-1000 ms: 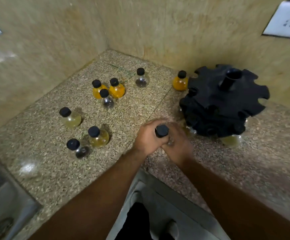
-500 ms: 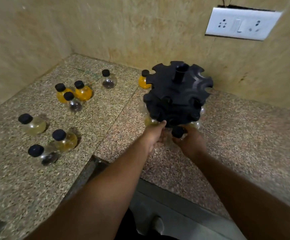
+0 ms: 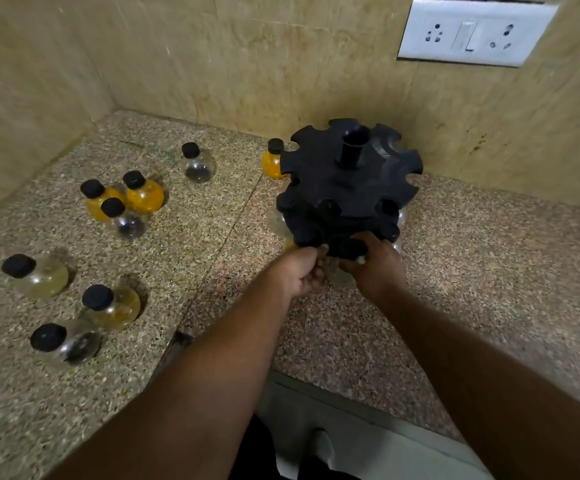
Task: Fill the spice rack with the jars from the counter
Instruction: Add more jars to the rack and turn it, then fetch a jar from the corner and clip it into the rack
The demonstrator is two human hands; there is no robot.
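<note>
Eight round, black-capped jars stand loose on the speckled counter (image 3: 212,216): three amber-filled (image 3: 144,194), two pale yellow (image 3: 44,277), three near-clear with dark dregs (image 3: 198,164). One amber jar (image 3: 273,161) touches the rack at its 9 o'clock. At the frame's 1 o'clock the black, notched, two-tier spice rack (image 3: 347,188) carries several jars below. Both hands meet at its 6 o'clock edge: the right hand (image 3: 376,268) curls around a clear jar (image 3: 342,277); the left hand (image 3: 302,271) pinches beside it.
</note>
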